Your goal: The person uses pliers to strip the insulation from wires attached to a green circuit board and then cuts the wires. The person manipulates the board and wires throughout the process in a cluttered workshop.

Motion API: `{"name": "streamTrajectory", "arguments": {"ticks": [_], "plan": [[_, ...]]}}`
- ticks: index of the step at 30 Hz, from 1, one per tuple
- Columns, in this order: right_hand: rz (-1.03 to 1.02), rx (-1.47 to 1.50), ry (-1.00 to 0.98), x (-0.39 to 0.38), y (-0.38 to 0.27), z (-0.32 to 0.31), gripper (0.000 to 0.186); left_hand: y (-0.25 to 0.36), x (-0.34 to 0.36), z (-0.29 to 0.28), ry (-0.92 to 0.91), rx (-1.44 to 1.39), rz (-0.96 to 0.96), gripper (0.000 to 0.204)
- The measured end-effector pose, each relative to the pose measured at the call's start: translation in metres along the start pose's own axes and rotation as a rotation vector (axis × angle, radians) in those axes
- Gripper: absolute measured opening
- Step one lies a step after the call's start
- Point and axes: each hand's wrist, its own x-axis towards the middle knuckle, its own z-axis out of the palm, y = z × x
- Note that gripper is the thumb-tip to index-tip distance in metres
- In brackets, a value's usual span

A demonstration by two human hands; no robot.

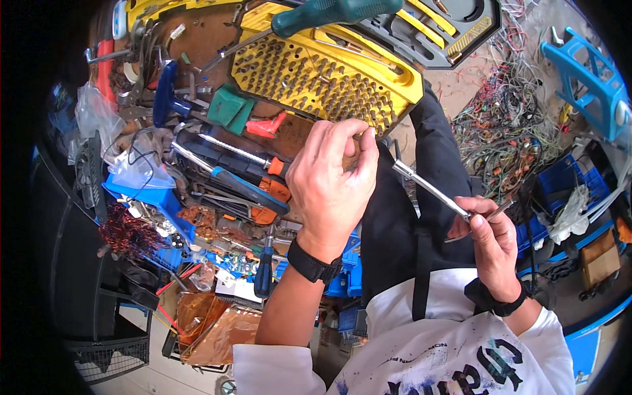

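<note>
Your right hand (492, 232) pinches the lower end of a slim metal rod (431, 189), fingers closed on it. Your left hand (331, 176) curls closed over the rod's upper end, wrist bent, knuckles up. The rod slants between them above your lap. Just beyond: a yellow bit tray (316, 76); a green-handled tool (332, 13) lies across it.

The left hand (332, 168) is sitting at mid-frame, its back facing the camera, fingers curling inward with the tips pinching together at its upper right. Its bare forearm is rising from the lower edge, a dark band circling the wrist. The right hand (490, 240) is sitting right of centre, lower, fingers closing in a pinch at its upper left, wrist also banded.
</note>
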Motion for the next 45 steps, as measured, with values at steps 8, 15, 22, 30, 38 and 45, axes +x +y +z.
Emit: {"name": "streamTrajectory", "arguments": {"ticks": [8, 15, 22, 30, 38, 45], "plan": [[0.002, 0.01, 0.006, -0.002, -0.002, -0.001, 0.032, 0.0, -0.006, -0.003, -0.029, 0.007, -0.002, 0.017], [-0.015, 0.03, 0.021, -0.005, 0.0, 0.002, 0.03, -0.003, -0.011, -0.011, -0.021, 0.0, 0.068, 0.019], [-0.036, 0.009, 0.017, -0.007, 0.006, 0.002, 0.031, 0.003, -0.007, -0.009, -0.02, -0.04, 0.03, 0.024], [-0.035, 0.046, 0.035, -0.009, 0.01, -0.002, 0.031, 0.0, -0.018, -0.007, -0.1, 0.075, 0.102, 0.025], [-0.06, 0.052, 0.052, -0.019, 0.026, 0.003, 0.03, -0.005, -0.02, -0.014, -0.104, 0.088, 0.13, 0.022], [-0.061, 0.078, 0.076, -0.031, 0.043, 0.011, 0.031, 0.002, -0.036, -0.009, -0.174, 0.131, 0.075, 0.006]]}}
